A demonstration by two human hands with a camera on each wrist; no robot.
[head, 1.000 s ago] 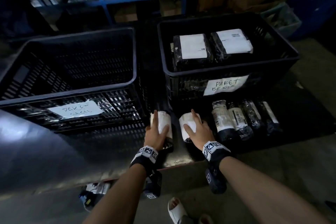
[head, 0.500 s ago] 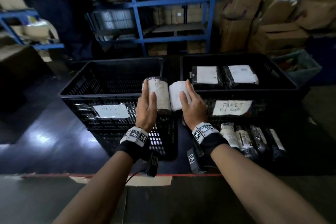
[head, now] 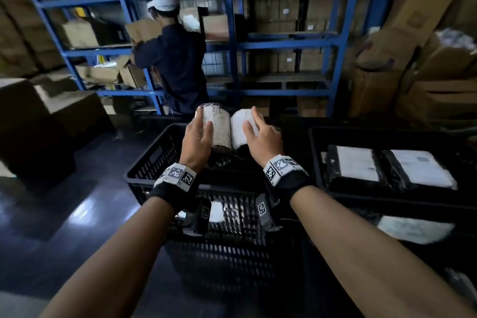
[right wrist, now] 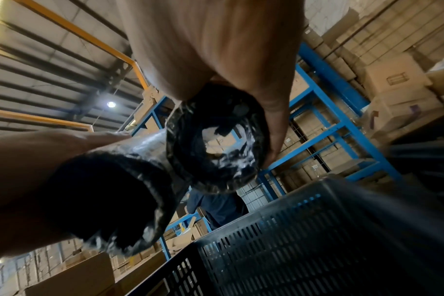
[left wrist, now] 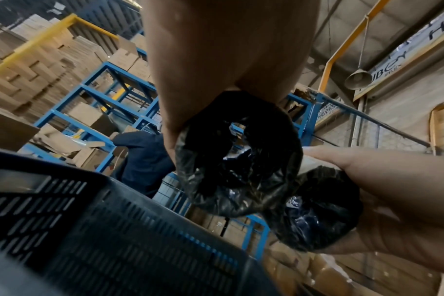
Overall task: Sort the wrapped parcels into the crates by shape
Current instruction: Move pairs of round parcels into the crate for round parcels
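My left hand (head: 198,134) grips a cylindrical parcel (head: 218,126) in black plastic with a white label. My right hand (head: 260,134) grips a second such roll (head: 240,126) right beside it. Both rolls hang side by side above the far part of the left black crate (head: 147,170). In the left wrist view the left roll's black end (left wrist: 238,160) faces the camera, with the other roll (left wrist: 314,210) to its right. In the right wrist view the right roll's end (right wrist: 216,146) shows under my palm. The right crate (head: 317,155) holds two flat rectangular parcels (head: 356,165), (head: 418,170).
A person in dark clothes (head: 178,59) stands behind the crates at blue shelving (head: 232,44) stacked with cardboard boxes. More boxes pile up at the right (head: 426,64) and left (head: 38,116). A shiny dark floor (head: 64,214) lies left of the crates.
Both hands have lifted the two rolls from the floor in front of the crates, up and forward over the left crate. My head has tilted up towards the shelving.
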